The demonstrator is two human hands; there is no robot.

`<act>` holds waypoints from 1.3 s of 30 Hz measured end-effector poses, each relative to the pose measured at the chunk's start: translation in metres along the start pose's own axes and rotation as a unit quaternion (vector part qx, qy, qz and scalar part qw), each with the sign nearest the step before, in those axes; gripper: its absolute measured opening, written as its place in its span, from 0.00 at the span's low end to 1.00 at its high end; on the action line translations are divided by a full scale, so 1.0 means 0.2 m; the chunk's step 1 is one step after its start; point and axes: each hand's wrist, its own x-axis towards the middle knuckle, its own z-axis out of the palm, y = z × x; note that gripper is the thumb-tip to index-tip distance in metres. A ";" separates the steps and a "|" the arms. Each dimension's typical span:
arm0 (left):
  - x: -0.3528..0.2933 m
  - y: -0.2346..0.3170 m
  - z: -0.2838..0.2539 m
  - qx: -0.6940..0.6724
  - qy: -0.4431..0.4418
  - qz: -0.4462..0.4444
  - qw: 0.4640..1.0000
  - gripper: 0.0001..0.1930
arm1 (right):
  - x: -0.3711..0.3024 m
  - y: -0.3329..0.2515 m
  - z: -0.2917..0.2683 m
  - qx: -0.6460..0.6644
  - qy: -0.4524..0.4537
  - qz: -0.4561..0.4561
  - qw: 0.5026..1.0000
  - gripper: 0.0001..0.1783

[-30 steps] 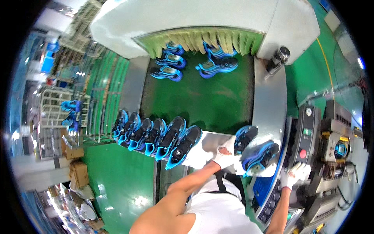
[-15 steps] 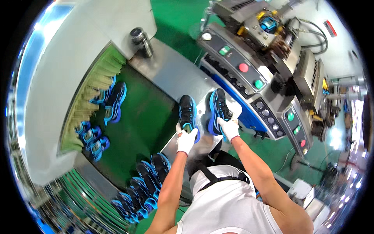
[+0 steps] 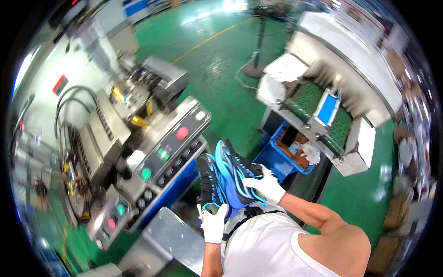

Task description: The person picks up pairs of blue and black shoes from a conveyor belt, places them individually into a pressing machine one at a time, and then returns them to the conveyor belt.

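The person is looking down past a white vest, both hands gloved in white and both full. The left hand (image 3: 213, 225) sits low in front of the waist, its forearm running almost straight up from the lower edge, with the wrist in line and the fingers closed round the heel end of the left shoe (image 3: 209, 177). That shoe, black with blue trim, points its toe forward, away from the hand. The right hand (image 3: 267, 184) is a bit higher and further forward; its arm bends at the elbow, and the forearm slants inward and forward to the wrist. Its thumb reaches across the rear part of the right shoe (image 3: 234, 171), gripping it around the collar, and the toe stretches ahead and to the left of that hand. The two shoes lie side by side between the hands, soles turned toward each other; they look to be touching, though blur makes the contact hard to swear to.

Beyond the left hand, forward and to its left, is a control panel (image 3: 171, 142) with red and green buttons. Just beside the left hand, to its left, is a metal surface (image 3: 177, 240). Ahead and right of the right hand is a blue bin (image 3: 273, 159), with a conveyor (image 3: 304, 99) further out.
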 end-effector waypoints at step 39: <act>-1.24 -2.02 -0.58 -0.032 0.622 -0.458 0.635 0.21 | 0.89 0.30 0.36 -0.449 -0.486 -0.111 0.742 0.31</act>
